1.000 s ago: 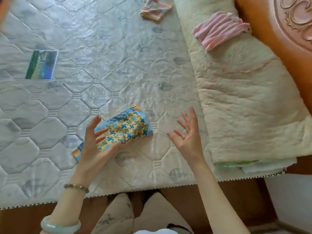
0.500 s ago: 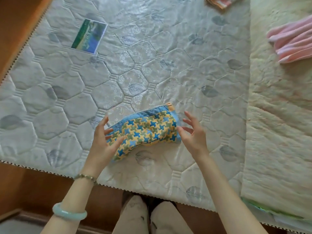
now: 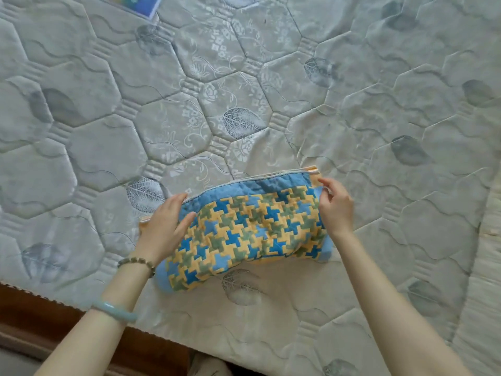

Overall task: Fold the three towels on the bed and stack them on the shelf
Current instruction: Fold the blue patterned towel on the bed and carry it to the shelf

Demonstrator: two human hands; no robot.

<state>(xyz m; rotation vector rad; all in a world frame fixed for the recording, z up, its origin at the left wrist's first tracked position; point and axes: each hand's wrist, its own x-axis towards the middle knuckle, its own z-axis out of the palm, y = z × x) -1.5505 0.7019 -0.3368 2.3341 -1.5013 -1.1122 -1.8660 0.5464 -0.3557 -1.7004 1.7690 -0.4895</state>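
Observation:
A folded towel (image 3: 252,229) with a blue, yellow and green houndstooth pattern and a blue border lies on the quilted mattress (image 3: 244,90) near its front edge. My left hand (image 3: 165,226) grips the towel's left end, thumb on top. At the right end, my right hand (image 3: 336,207) pinches the upper corner with its fingers. The other towels and the shelf are out of view.
A blue-green label patch (image 3: 135,4) shows on the mattress at the top edge. The brown wooden bed frame (image 3: 54,321) runs along the lower left. A cream quilt's edge (image 3: 488,267) lies at the far right.
Both hands have closed in from beside the towel and taken hold of its two ends. The view has moved closer, so the pink and striped towels have left the frame.

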